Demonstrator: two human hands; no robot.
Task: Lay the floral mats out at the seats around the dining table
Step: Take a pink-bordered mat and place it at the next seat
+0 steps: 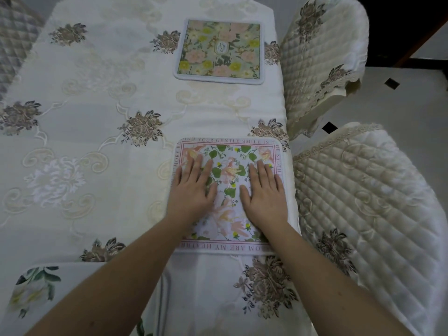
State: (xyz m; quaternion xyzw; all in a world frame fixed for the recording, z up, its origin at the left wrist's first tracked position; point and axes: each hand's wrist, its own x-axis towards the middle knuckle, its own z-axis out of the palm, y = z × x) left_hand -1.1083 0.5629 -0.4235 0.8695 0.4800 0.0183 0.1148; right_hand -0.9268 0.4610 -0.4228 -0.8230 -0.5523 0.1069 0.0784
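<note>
A person's two bare hands lie flat, palms down, on a pink-bordered floral mat (pixel 230 180) at the right edge of a dining table (pixel 97 132) covered in a cream embroidered cloth. The left hand (pixel 194 187) and right hand (pixel 265 192) rest side by side, fingers straight and slightly spread, gripping nothing. A second floral mat (pixel 219 50), green and yellow, lies farther along the same edge. Part of a third mat (pixel 36 289) shows at lower left. Two quilted chairs, the nearer (pixel 368 214) and the farther (pixel 320 66), stand beside the two mats.
</note>
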